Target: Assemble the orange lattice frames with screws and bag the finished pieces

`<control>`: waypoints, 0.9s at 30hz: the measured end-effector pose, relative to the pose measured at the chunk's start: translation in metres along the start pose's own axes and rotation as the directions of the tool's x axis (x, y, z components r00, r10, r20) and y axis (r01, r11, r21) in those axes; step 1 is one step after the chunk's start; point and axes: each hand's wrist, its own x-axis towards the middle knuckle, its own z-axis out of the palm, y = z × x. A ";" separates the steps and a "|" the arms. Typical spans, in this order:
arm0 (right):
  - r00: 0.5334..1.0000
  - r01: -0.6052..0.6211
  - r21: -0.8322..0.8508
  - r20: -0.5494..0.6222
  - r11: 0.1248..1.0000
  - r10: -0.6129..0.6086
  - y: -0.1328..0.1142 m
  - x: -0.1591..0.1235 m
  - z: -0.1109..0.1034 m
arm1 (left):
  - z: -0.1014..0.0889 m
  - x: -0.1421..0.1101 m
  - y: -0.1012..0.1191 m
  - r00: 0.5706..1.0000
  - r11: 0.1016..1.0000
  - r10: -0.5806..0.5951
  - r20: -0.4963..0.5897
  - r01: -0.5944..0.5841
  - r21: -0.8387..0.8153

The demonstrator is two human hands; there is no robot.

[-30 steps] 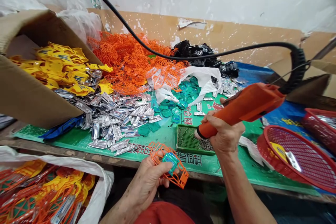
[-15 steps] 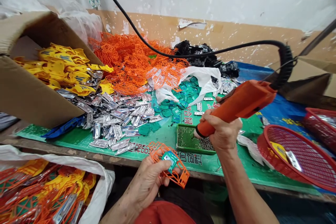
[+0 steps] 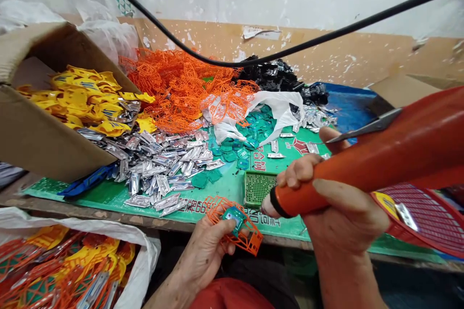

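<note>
My left hand (image 3: pixel 205 251) is closed on an orange plastic lattice frame (image 3: pixel 242 232) with a small teal part (image 3: pixel 232 216) set in it, held just below the table's front edge. My right hand (image 3: pixel 335 207) is wrapped round an orange electric screwdriver (image 3: pixel 384 161), which points left and down. Its tip sits close to the frame, in front of a green screw tray (image 3: pixel 255 188). A black cable (image 3: pixel 253 60) arcs overhead from the tool.
On the green mat (image 3: pixel 224 186) lie several silver metal pieces (image 3: pixel 163 164), teal parts (image 3: pixel 253 130), an orange frame heap (image 3: pixel 181 84) and black parts (image 3: pixel 279 75). A cardboard box (image 3: pixel 43 140) holds yellow pieces. Red baskets (image 3: pixel 427 217) stand right. A white bag (image 3: pixel 72 260) of assembled pieces sits lower left.
My right hand has lifted the screwdriver off the screw tray and brought it toward me and down to the frame. My left hand has hardly moved.
</note>
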 end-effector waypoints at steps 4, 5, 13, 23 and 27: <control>1.000 0.002 0.027 0.029 1.000 -0.002 0.007 -0.008 0.007 | -0.002 0.001 -0.001 1.000 1.000 0.002 0.027 -0.002 0.003; 1.000 0.000 0.035 0.031 0.999 -0.002 0.009 -0.009 0.008 | -0.002 0.001 -0.001 1.000 1.000 0.003 0.030 -0.003 0.000; 0.998 -0.004 0.045 0.060 0.999 0.001 0.015 -0.007 0.007 | 0.000 0.001 0.001 1.000 0.999 -0.018 -0.001 0.018 -0.032; 0.998 -0.035 0.036 0.059 0.999 0.033 0.019 -0.007 0.009 | 0.001 0.000 0.002 1.000 1.000 -0.017 -0.015 0.017 -0.008; 0.997 -0.051 0.031 0.058 0.998 0.049 0.024 -0.009 0.009 | 0.002 -0.001 0.002 0.999 1.000 -0.012 -0.036 0.013 0.005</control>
